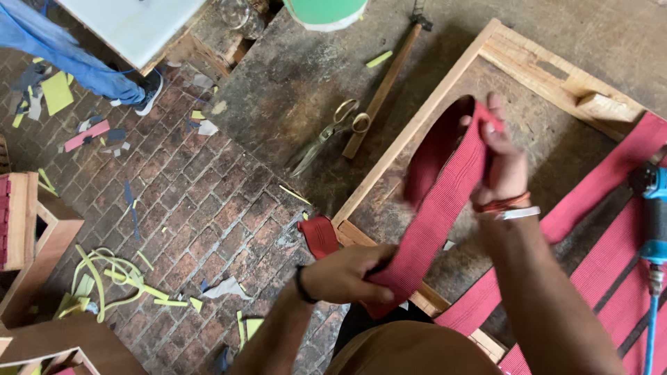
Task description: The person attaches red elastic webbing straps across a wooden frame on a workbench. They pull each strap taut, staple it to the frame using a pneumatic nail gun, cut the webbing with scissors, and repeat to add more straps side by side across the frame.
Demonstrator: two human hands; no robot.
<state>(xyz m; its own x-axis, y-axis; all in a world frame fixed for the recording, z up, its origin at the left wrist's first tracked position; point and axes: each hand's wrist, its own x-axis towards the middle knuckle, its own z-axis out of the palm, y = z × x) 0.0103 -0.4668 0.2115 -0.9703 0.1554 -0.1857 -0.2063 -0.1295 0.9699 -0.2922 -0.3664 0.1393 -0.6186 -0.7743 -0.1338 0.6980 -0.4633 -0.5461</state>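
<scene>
Red ribbed webbing strap [438, 215] runs taut between 2 hands above a wooden frame [417, 125] that lies on the dark, stained bench [292, 90]. The left hand [347, 272] is closed around the strap's lower end, just past the bench's near edge, and a short red tail [318, 235] hangs out beside its wrist. The right hand [501, 161] pinches the upper end, where the strap folds over into a loop inside the frame. More red webbing [597, 208] lies stretched across the frame toward the bench's right edge, with a blue power tool [653, 215] resting on it. Scissors [326, 135] and a hammer [385, 80] lie near each other on the bench, close to its left edge. Below, the brick floor [201, 201] is strewn with yellow-green scraps [111, 274].
</scene>
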